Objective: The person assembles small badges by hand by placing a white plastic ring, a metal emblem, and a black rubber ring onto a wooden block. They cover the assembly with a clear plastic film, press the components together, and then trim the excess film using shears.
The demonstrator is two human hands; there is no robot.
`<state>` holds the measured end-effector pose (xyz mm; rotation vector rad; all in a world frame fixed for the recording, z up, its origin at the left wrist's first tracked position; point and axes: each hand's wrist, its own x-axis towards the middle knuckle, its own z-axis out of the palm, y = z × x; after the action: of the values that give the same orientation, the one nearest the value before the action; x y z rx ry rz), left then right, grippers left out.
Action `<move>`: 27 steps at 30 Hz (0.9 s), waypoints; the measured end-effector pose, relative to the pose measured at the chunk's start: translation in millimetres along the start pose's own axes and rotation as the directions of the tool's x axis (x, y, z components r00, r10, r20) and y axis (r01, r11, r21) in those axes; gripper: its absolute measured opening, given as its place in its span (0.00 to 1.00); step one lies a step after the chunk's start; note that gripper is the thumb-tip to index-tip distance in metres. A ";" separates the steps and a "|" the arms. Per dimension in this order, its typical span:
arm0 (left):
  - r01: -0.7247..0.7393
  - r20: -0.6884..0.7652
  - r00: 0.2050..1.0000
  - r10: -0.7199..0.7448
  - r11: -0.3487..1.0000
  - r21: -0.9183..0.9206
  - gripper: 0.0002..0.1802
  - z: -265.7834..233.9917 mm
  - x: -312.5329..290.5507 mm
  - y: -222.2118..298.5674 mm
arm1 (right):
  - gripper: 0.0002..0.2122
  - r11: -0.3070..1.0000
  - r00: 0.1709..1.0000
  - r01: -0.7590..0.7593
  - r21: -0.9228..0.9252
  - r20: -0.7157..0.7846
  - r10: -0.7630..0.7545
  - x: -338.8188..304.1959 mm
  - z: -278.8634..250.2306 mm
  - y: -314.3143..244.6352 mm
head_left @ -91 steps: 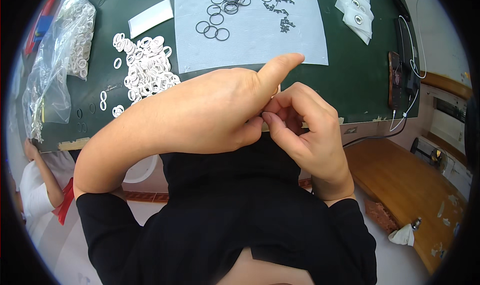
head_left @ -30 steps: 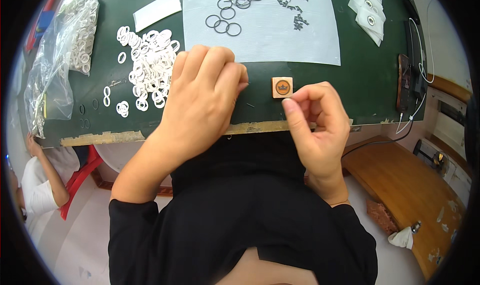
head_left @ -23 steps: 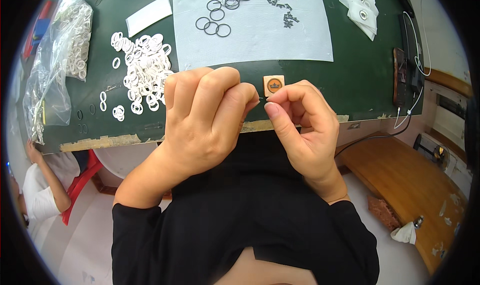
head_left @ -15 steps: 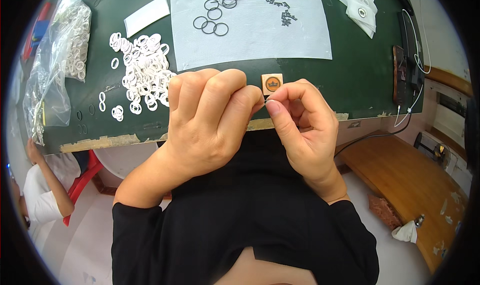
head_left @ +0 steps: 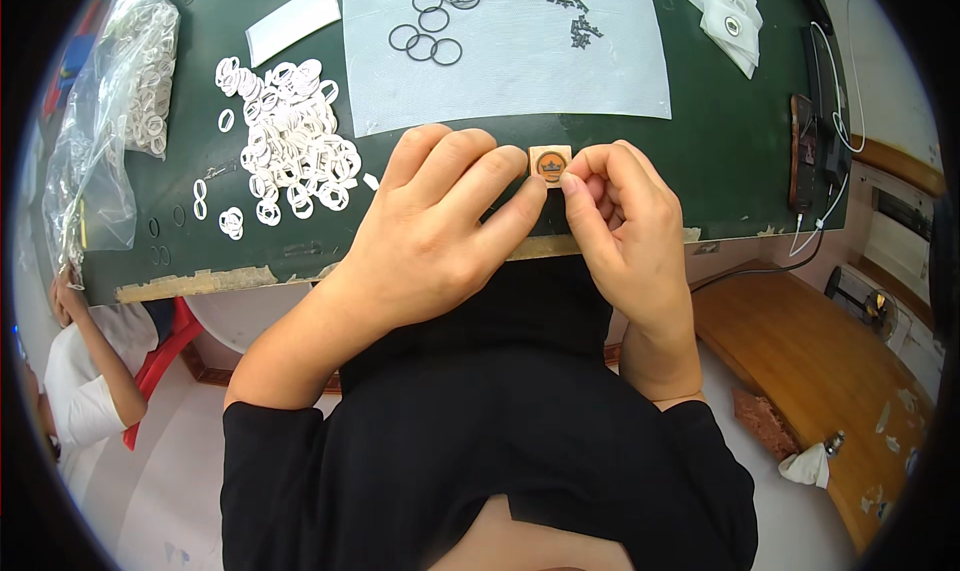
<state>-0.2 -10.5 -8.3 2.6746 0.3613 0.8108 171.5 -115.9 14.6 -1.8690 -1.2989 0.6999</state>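
A small square wooden block (head_left: pixel 536 155) sits near the table's front edge. It bears a round orange and black disc (head_left: pixel 551 167) with a dark crown shape. My left hand (head_left: pixel 440 226) is at the block's left and near sides, with forefinger and thumb tips around that corner and the other fingers loosely curved. To the block's right, my right hand (head_left: pixel 628 211) keeps thumb and forefinger pinched beside the near right corner. Whatever lies in that pinch is too small to make out. The right hand's other fingers are curled in.
White oval rings (head_left: pixel 300 136) lie heaped at left by a clear bag of rings (head_left: pixel 150 91) and a white card (head_left: pixel 293 23). A pale sheet (head_left: pixel 500 91) carries black rings (head_left: pixel 447 51) and dark bits (head_left: pixel 582 33). Small packets (head_left: pixel 728 26), a phone (head_left: pixel 800 156) and cables are at right.
My hands have drawn apart after meeting at the fingertips. The left fingers have loosened from their tight curl and come to the block's edge. The right pinch has moved slightly right and toward the block.
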 end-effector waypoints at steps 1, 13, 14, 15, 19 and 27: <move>-0.016 0.000 1.000 0.016 1.000 0.003 0.19 0.6 0.4 -0.6 | 0.03 1.000 1.000 -0.001 0.001 0.001 0.001 0.6 0.2 -0.4; -0.042 0.008 0.999 0.042 0.999 0.027 0.20 4.4 -1.4 -2.4 | 0.03 0.999 1.000 -0.012 -0.046 -0.010 0.011 2.4 2.0 -0.7; -0.043 0.009 0.999 0.043 0.999 0.031 0.20 4.9 -1.7 -2.7 | 0.03 0.998 1.000 -0.011 -0.059 -0.007 0.011 2.5 1.9 -1.1; -0.044 0.009 0.999 0.043 0.999 0.030 0.20 5.3 -1.7 -3.1 | 0.03 0.997 1.000 -0.011 -0.073 -0.004 0.011 2.5 2.0 -1.2; -0.050 0.005 0.999 0.050 0.998 0.030 0.20 6.4 -0.9 -4.4 | 0.03 0.997 1.000 -0.008 -0.077 -0.010 0.007 2.6 3.1 -0.7; -0.063 0.005 0.998 0.063 0.998 0.026 0.22 4.9 -1.8 -5.3 | 0.03 0.998 0.999 -0.053 0.026 -0.005 0.053 2.7 3.6 -0.7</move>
<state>0.4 -7.4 -15.0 2.7242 0.2898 0.8244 169.3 -112.3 13.0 -1.8886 -1.2353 0.7353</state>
